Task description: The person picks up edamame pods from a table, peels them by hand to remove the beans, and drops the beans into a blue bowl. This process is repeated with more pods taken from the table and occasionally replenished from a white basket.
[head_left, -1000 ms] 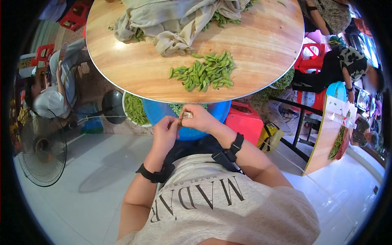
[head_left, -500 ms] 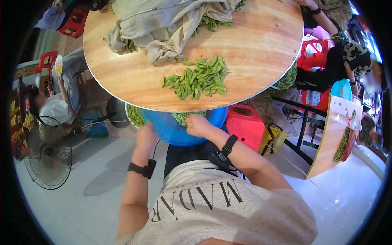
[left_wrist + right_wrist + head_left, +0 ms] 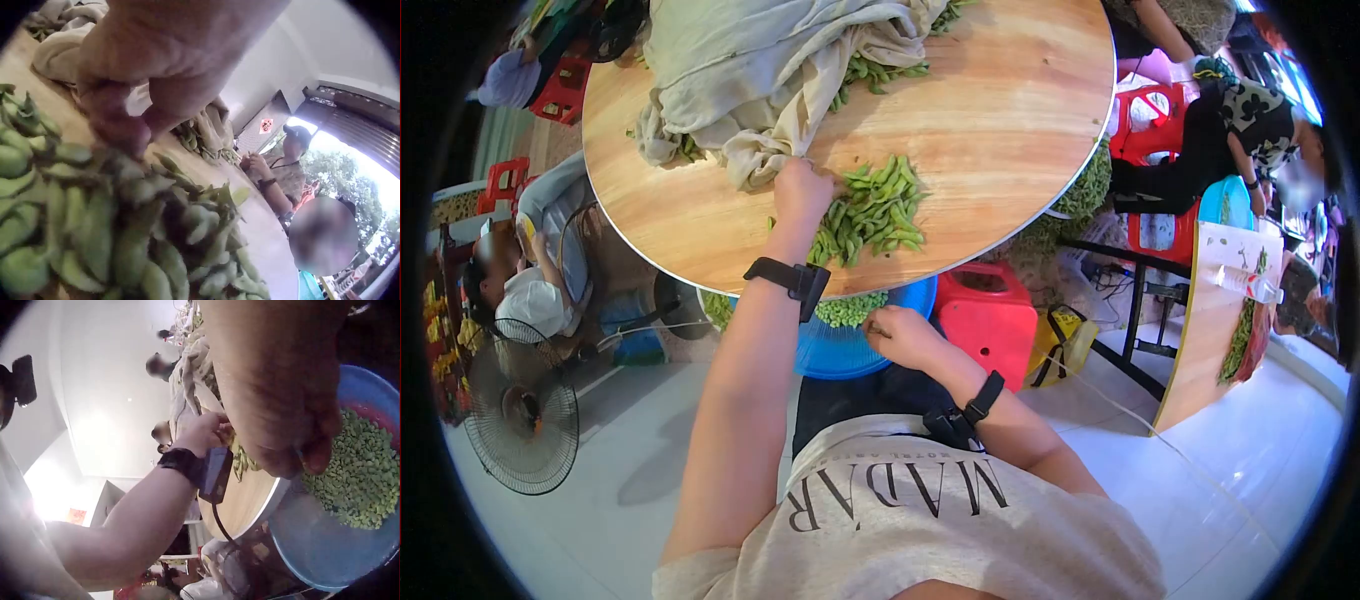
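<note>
My left hand (image 3: 803, 192) reaches over the round wooden table (image 3: 1010, 130), at the left edge of a pile of green edamame pods (image 3: 885, 205). In the left wrist view its bent fingers and thumb come down right at the pods (image 3: 87, 231); I cannot tell whether they pinch one. Lower, my right hand (image 3: 903, 337) hangs with loosely curled fingers over the right side of a blue basin (image 3: 830, 358). Shelled green beans (image 3: 362, 469) lie heaped in that basin, below the right fingertips. Nothing shows between those fingers.
A beige cloth (image 3: 730, 80) covers more pods at the table's far side. A red stool (image 3: 985, 315) stands right of the basin. On the floor at left is a standing fan (image 3: 520, 410); a board (image 3: 1215, 340) leans at right. Other people sit around.
The hands, together over the basin a second ago, have parted. My left hand moved out left, then up onto the table by the pods. My right hand stayed near the basin, slightly lower.
</note>
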{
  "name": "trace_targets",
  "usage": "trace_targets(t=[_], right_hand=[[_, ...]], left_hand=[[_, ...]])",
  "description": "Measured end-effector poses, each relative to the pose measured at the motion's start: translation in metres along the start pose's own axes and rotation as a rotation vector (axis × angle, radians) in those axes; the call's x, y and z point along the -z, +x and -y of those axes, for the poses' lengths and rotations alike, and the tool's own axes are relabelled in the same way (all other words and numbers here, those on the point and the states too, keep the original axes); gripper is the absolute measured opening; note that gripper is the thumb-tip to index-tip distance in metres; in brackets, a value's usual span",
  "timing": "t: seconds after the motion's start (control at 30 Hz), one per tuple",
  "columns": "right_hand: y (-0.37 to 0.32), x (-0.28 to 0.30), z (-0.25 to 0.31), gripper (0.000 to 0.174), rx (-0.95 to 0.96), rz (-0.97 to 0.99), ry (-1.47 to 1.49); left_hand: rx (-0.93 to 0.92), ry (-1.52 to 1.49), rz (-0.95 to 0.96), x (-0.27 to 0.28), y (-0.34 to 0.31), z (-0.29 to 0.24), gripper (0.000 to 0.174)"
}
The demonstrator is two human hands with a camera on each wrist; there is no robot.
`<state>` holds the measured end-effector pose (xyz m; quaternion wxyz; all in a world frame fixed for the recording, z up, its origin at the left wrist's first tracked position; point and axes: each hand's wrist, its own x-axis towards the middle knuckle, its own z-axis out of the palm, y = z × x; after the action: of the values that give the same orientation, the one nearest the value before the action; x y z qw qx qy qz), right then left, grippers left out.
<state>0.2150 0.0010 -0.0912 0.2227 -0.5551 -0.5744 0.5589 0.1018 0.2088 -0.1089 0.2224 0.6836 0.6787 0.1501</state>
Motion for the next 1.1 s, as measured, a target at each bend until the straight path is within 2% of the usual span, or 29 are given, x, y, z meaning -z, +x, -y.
trace_targets(t=[0.1, 0.2, 0.23, 0.27, 0.37, 0.4, 0.53, 0.63, 0.67, 0.77, 0.87, 1.0, 1.07, 1.1], right_hand=[[-0.003, 0.013, 0.012, 0.018, 0.027, 0.001, 0.026], [-0.001, 0.023, 0.018, 0.022, 0.070, -0.049, 0.226], [0.003, 0.029, 0.028, 0.023, 0.095, -0.071, 0.304], [0.002, 0.041, 0.042, 0.026, -0.049, 0.000, 0.436], [0.013, 0.052, 0.067, 0.026, -0.212, -0.003, 0.661], [0.018, 0.048, 0.072, 0.029, -0.202, -0.015, 0.716], [0.026, 0.036, 0.104, 0.034, -0.148, 0.073, 0.769], [0.025, 0.021, 0.117, 0.037, -0.125, 0.140, 0.724], [0.024, 0.018, 0.122, 0.037, -0.124, 0.150, 0.687], [0.020, 0.010, 0.134, 0.037, -0.112, 0.167, 0.620], [0.016, 0.005, 0.141, 0.034, -0.092, 0.174, 0.556], [0.010, -0.002, 0.145, 0.027, -0.094, 0.090, 0.547], [0.007, -0.010, 0.140, 0.021, 0.167, -0.046, 0.314], [0.006, -0.011, 0.139, 0.021, 0.067, 0.008, 0.411]], left_hand=[[0.173, -0.094, 0.146, 0.013, -0.002, -0.001, 0.027], [0.182, -0.575, 0.161, 0.015, -0.017, 0.030, 0.021], [0.216, -0.675, 0.204, 0.031, -0.029, 0.021, 0.018], [0.251, -0.774, 0.246, 0.049, -0.045, 0.012, 0.015], [0.277, -0.896, 0.371, 0.100, -0.087, -0.009, 0.012], [0.272, -0.911, 0.414, 0.111, -0.099, -0.011, 0.012], [0.270, -0.924, 0.427, 0.142, -0.141, -0.007, 0.013], [0.236, -0.795, 0.366, 0.160, -0.161, -0.007, 0.015], [0.215, -0.708, 0.344, 0.166, -0.165, -0.005, 0.015], [0.081, -0.749, 0.279, 0.163, -0.174, 0.014, 0.016], [0.032, -0.716, 0.233, 0.164, -0.180, 0.023, 0.017], [-0.099, -0.417, 0.178, 0.178, -0.181, 0.015, 0.019], [-0.139, -0.376, 0.173, 0.179, -0.183, 0.014, 0.019], [-0.158, -0.361, 0.162, 0.179, -0.184, 0.015, 0.018]])
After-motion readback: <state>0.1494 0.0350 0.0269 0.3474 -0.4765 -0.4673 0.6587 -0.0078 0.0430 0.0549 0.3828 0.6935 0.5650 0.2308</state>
